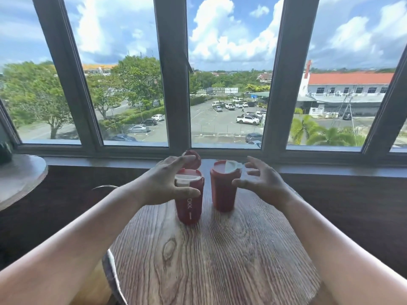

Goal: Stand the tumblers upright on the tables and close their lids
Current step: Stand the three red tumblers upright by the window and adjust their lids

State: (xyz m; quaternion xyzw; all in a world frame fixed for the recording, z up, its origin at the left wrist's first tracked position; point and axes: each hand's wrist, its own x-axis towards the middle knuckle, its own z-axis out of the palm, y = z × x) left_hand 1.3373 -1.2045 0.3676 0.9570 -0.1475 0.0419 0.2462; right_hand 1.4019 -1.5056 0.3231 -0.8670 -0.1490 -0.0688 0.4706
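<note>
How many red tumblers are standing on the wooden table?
2. The left tumbler stands by the left hand, the right tumbler by the right hand. None seems hidden.

Two tumblers [189,194] [223,187] upright side by side on the desk [209,256], between left hand [164,183] and right hand [262,183].

Window [171,84] (car park [220,122] beyond), 1 side table [19,179].

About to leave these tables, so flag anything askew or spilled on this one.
No spill shows. Both red tumblers stand upright, but the left tumbler's flip lid stands open, and the right tumbler's white flap looks raised.
</note>
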